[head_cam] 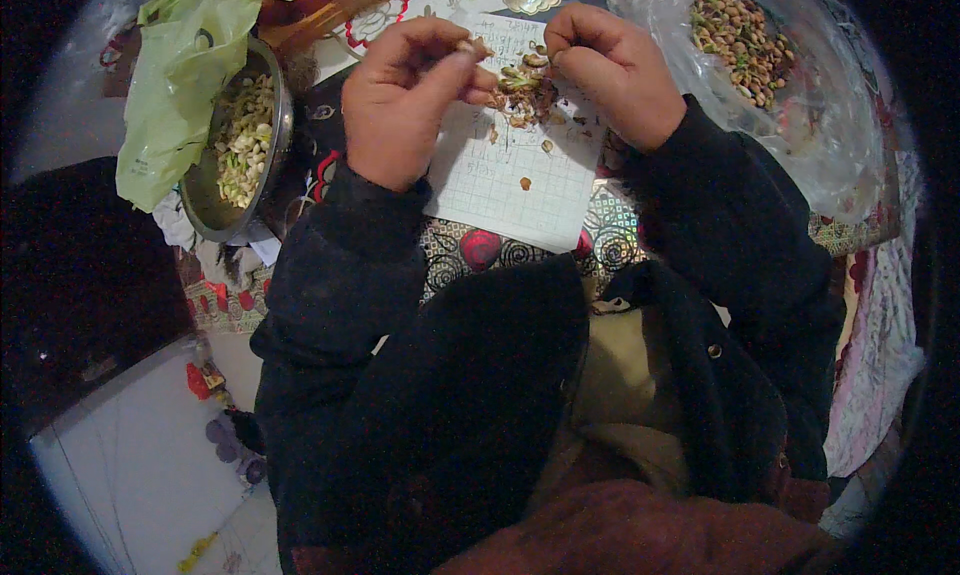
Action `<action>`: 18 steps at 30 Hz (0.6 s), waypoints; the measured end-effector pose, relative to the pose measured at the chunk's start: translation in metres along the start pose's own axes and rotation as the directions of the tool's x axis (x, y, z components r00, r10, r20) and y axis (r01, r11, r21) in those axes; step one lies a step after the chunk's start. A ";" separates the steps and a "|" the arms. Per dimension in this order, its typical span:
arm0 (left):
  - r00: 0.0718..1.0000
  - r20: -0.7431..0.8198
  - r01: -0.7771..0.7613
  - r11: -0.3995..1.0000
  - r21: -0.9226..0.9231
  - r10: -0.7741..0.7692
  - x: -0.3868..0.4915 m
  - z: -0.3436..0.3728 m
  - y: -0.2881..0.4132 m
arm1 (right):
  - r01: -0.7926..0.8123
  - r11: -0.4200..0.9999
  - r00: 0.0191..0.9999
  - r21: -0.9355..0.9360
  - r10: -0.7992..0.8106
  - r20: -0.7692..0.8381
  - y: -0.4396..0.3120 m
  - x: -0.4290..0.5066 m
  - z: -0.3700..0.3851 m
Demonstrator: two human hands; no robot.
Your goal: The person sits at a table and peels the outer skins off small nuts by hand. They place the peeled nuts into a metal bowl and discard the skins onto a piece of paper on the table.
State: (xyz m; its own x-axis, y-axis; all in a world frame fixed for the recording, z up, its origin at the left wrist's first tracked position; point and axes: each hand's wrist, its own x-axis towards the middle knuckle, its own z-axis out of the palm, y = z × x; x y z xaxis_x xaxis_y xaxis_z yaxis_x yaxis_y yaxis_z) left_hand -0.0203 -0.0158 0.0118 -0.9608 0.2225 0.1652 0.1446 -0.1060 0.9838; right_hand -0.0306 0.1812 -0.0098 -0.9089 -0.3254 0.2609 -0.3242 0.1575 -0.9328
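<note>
My left hand (pixel 405 98) pinches a small pale-brown clove or bulb (pixel 478 46) between thumb and fingertips, above a sheet of squared paper. To its right, my right hand (pixel 619 68) is held with thumb and forefinger pressed together; whether a scrap of skin is between them is too small to tell. Between and below both hands lies a heap of brown peelings (pixel 529 108) with a few green shoots (pixel 517 78). The heap rests on the squared paper (pixel 510 215), which bears handwriting. One loose brown flake (pixel 525 184) sits lower on the sheet.
On the left stands a metal bowl (pixel 281 136) of peeled pale cloves (pixel 244 162), partly covered by a light-green plastic bag (pixel 176 102). A clear plastic bag (pixel 832 132) at right holds unpeeled brown cloves (pixel 739 46). A patterned tablecloth (pixel 480 256) covers the table's near edge.
</note>
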 end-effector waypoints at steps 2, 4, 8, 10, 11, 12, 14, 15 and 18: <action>0.999 -0.031 0.031 0.999 -0.016 -0.031 0.002 -0.010 0.004 | 0.031 0.999 0.999 -0.038 -0.031 -0.020 -0.003 0.001 0.000; 0.998 -0.026 0.059 0.998 -0.034 -0.060 -0.002 -0.018 0.009 | 0.020 0.994 0.999 -0.111 -0.023 -0.024 -0.008 0.002 0.003; 0.992 -0.022 0.127 0.992 -0.018 -0.128 -0.010 -0.023 0.022 | 0.013 0.963 1.000 -0.270 -0.009 0.016 -0.009 0.004 -0.001; 0.991 -0.039 0.130 0.991 -0.012 -0.130 -0.015 -0.025 0.026 | 0.044 0.986 0.999 -0.159 -0.047 -0.015 -0.003 0.003 0.006; 0.991 -0.048 0.129 0.992 0.003 -0.129 -0.016 -0.028 0.029 | 0.080 0.984 0.995 -0.158 -0.088 -0.045 -0.001 0.003 0.011; 0.990 -0.051 0.130 0.991 0.011 -0.129 -0.017 -0.029 0.031 | 0.110 0.980 0.989 -0.164 -0.124 -0.076 0.002 0.002 0.013; 0.990 -0.069 0.124 0.991 0.042 -0.120 -0.019 -0.032 0.036 | 0.123 0.979 0.986 -0.161 -0.139 -0.088 0.005 0.002 0.015; 0.991 -0.078 0.115 0.992 0.059 -0.111 -0.019 -0.033 0.039 | 0.103 0.982 0.991 -0.158 -0.115 -0.071 0.005 0.001 0.012; 0.985 -0.169 0.085 0.952 0.294 -0.036 -0.022 -0.050 0.050 | 0.119 0.951 0.992 -0.287 -0.126 -0.007 0.004 0.000 0.003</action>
State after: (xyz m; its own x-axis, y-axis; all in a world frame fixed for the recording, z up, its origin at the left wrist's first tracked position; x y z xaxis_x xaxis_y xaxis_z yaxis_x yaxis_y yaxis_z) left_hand -0.0041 -0.0741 0.0543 -0.9915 0.0591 0.1156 0.1254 0.2029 0.9711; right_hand -0.0310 0.1790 -0.0148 -0.8625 -0.3363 0.3782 -0.4915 0.3787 -0.7842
